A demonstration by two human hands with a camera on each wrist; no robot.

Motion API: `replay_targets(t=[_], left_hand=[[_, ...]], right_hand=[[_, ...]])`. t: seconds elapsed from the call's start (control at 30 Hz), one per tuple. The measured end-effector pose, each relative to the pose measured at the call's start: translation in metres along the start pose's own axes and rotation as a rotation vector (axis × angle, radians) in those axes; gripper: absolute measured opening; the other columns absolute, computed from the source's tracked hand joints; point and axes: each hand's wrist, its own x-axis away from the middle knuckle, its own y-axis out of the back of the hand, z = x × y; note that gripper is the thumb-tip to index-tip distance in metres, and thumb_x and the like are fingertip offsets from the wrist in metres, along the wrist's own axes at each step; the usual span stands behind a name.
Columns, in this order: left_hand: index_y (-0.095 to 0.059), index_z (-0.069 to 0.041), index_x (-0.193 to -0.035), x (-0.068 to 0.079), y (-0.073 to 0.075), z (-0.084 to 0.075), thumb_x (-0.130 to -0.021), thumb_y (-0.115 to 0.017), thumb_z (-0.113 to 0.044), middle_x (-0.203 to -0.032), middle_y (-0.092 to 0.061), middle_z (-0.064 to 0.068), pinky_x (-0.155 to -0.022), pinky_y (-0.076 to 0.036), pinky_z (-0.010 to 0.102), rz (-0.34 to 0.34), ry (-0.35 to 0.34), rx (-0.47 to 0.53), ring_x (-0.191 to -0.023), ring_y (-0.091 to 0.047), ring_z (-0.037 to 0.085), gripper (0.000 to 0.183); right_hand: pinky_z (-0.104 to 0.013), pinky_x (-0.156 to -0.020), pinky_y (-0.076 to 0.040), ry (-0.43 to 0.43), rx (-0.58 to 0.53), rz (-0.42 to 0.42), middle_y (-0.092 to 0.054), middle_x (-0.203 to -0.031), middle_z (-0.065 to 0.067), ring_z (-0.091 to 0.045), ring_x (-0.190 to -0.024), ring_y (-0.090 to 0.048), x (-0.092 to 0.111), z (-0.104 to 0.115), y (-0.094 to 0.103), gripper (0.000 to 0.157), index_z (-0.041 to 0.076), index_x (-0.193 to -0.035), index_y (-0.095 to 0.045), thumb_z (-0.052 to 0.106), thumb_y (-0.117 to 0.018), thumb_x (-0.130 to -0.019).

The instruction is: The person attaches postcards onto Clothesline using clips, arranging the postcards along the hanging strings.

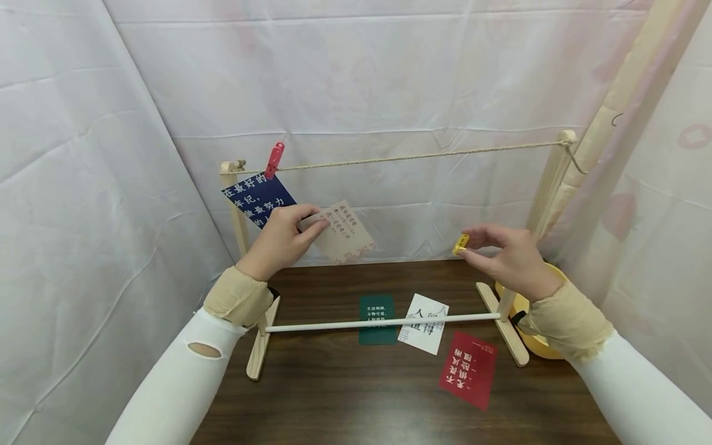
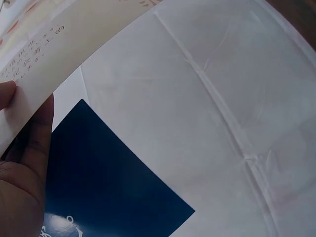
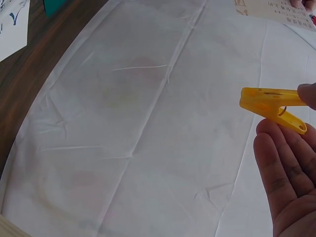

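Observation:
My left hand (image 1: pixel 283 238) pinches a cream card (image 1: pixel 346 233) with reddish print by its left edge, below the rope (image 1: pixel 389 159). Beside that hand, a dark blue card (image 1: pixel 257 199) with white characters hangs tilted from a red clothespin (image 1: pixel 274 161) at the rope's left end. In the left wrist view the thumb lies on the cream card's face, fingers behind it. To the right, my right hand (image 1: pixel 514 256) holds a yellow clothespin (image 3: pixel 271 106) between thumb and fingertips, lower than the rope and apart from the cream card.
A wooden frame carries the rope, with a white crossbar (image 1: pixel 334 325) low across it. On the brown table (image 1: pixel 334 395) lie a green card (image 1: pixel 377 337), a white card (image 1: pixel 425 337) and a red card (image 1: pixel 470 374). Behind the right post stands a yellow container (image 1: pixel 542 351).

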Motion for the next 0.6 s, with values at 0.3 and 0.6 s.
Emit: replay_targets(t=[0.3, 0.6], left_hand=[[-0.08, 0.002, -0.108, -0.008, 0.006, -0.004, -0.105, -0.072, -0.007, -0.101, -0.083, 0.017, -0.061, -0.045, 0.021, -0.011, -0.014, -0.016, -0.074, -0.065, 0.02, 0.013], [-0.08, 0.001, -0.108, -0.018, 0.014, -0.009, -0.105, -0.071, -0.008, -0.103, -0.083, 0.016, -0.062, -0.045, 0.018, -0.004, -0.043, -0.019, -0.074, -0.068, 0.02, 0.012]], right_hand=[[-0.002, -0.086, -0.048, 0.057, 0.005, 0.009, -0.083, -0.091, -0.012, -0.023, -0.078, -0.077, -0.012, 0.006, -0.004, 0.035, -0.004, -0.107, -0.078, -0.014, -0.089, -0.075], [-0.002, -0.085, -0.048, 0.077, -0.006, 0.016, -0.083, -0.091, -0.011, -0.024, -0.079, -0.077, -0.023, 0.013, -0.005, 0.034, -0.002, -0.106, -0.079, -0.013, -0.089, -0.076]])
